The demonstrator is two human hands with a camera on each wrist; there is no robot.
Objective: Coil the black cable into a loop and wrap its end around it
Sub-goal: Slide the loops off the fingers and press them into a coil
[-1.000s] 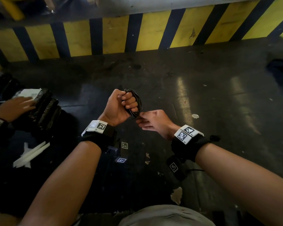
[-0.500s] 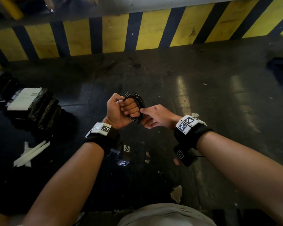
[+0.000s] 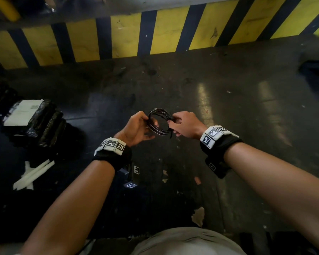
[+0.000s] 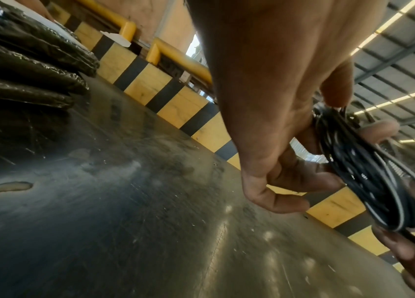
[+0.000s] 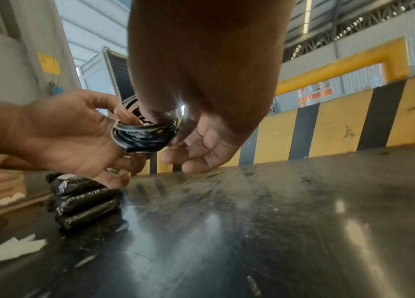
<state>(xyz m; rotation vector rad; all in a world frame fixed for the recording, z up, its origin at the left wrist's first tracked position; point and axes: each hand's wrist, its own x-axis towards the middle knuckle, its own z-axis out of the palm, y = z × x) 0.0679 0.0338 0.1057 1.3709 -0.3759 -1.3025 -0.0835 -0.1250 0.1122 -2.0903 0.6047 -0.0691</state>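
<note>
Fingers (image 3: 170, 124) of the right hand (image 3: 184, 124) pinch the near-right side of the thin black rubber-sheathed cable coil (image 3: 159, 121), where its short free end hangs down. The left hand (image 3: 136, 128) grips the coil's left side. Held between both hands above the dark scuffed table (image 3: 219, 100), the ring stands nearly upright; black foil-wrapped bundles (image 3: 42, 124) lie well left, nothing obstructs.

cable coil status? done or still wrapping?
Coiling looks done: the black cable sits in a multi-turn loop held above the table. In hand: left hand grips one side, right hand pinches the other. A short tail hangs loose, so the end wrap looks unfinished.
</note>
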